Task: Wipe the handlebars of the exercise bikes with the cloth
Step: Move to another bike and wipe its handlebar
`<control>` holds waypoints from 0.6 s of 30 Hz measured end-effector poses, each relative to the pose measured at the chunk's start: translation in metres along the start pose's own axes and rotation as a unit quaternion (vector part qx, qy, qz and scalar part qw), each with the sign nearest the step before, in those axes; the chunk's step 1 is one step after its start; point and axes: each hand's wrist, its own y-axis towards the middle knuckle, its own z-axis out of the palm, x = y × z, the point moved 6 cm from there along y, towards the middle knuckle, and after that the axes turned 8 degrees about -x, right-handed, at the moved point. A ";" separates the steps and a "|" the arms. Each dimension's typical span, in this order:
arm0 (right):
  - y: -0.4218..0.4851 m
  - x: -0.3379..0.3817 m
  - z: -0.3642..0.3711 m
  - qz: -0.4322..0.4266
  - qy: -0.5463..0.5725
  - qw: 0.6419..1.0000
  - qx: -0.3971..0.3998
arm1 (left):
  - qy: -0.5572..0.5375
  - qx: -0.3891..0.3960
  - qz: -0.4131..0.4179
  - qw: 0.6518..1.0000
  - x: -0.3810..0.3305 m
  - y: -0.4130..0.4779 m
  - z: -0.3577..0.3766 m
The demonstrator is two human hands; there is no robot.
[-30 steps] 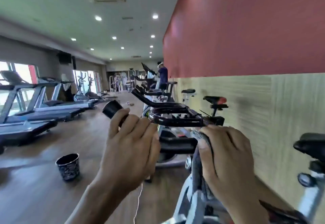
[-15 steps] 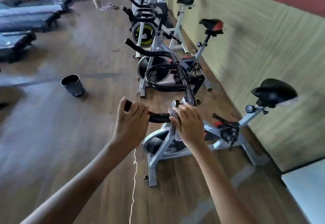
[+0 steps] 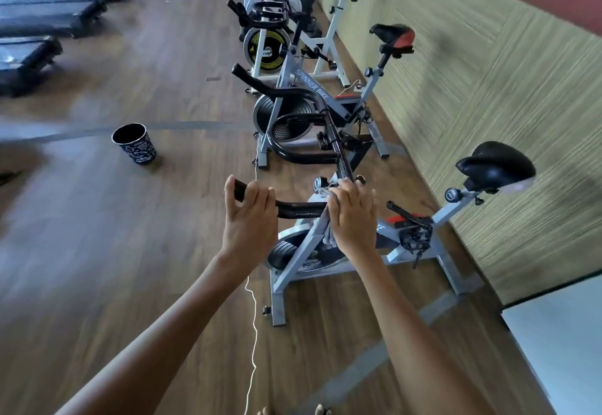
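Handlebars of the nearest exercise bike are located at the centre of the frame; the bars are black, with a looped inner bar extending toward the upper part of the frame. The end of the bar at left of centre is gripped by the left hand, with fingers and thumb curled round it. The right hand is closed around a grey cloth, which is held against the bar where it meets the stem; a fold of the cloth hangs below the palm. A bare section of bar is exposed between the two hands. The black saddle of this bike is positioned at the right of the frame, near the panelled wall. A second bike, marked SPINNER BIKE, is set just beyond the first, and further bikes are lined up behind it toward the top centre. A dark patterned bucket is placed upright on the wooden floor at centre left, well apart from the bikes. Treadmills are arranged in the upper left corner. A thin white cord is seen running down the lower centre. Bare toes are visible at the bottom edge.
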 end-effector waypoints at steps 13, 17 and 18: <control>0.087 -0.021 0.035 0.156 0.104 0.948 0.258 | -0.057 0.045 -0.003 0.997 -0.041 0.003 0.026; 0.080 -0.016 0.026 0.157 0.114 0.952 0.238 | -0.061 0.014 0.006 0.998 -0.040 0.002 0.029; 0.065 -0.013 0.018 0.154 0.111 0.955 0.226 | -0.059 0.013 0.006 0.998 -0.040 0.002 0.030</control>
